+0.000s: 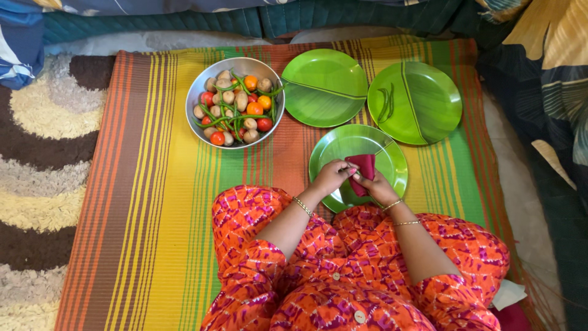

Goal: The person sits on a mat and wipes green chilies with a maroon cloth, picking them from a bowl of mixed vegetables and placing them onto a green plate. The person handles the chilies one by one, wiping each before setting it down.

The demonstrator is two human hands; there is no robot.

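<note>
The cloth is dark red, soft and folded over on itself, a small bunched piece with one flat flap showing on top. It sits between the fingertips of both hands, just above the near green plate, over the plate's middle.

The left hand comes in from the lower left with the wrist bent, knuckles up, its fingers curled together and pinched on the left edge of the cloth. The right hand lies just beside it, lower and to the right, its fingers closed on the cloth's lower right part; the thumb is hidden under the fabric. The two hands almost touch each other. Each wrist wears thin gold bangles, and both forearms rise out of orange and pink patterned sleeves.

Beyond the fingers, two more green plates lie side by side; the right one carries a few green beans. Farther left of the fingertips stands a metal bowl of potatoes, tomatoes and beans. Everything rests on a striped mat.
</note>
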